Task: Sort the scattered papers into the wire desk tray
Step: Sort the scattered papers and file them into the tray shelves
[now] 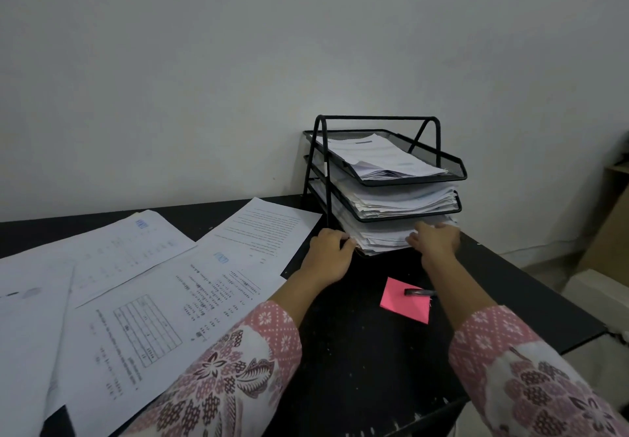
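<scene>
Both hands meet the bottom stack (381, 235) in the tray (377, 120). The left hand (328, 256) has its fingers curled against the stack's near left corner, seemingly pinching the sheet edges; the right hand (434, 241) lies with straight fingers pressed on the stack's front right edge, holding nothing. The stack fills the lowest of three tiers and juts past the front lip, its edges ragged. Such a pile is likely heavy as a block yet limp sheet by sheet, and the top leaves may slide, so squaring is best done by pressing the edges from two sides, not by lifting a corner. The loose papers (163, 287) lie fanned and overlapping on the table (357, 351) to the left, one just beside the tray's foot; they are light, floppy and easily creased, best gathered flat. A pink note (405, 302) with a pen (419, 292) on it lies near the right forearm.
</scene>
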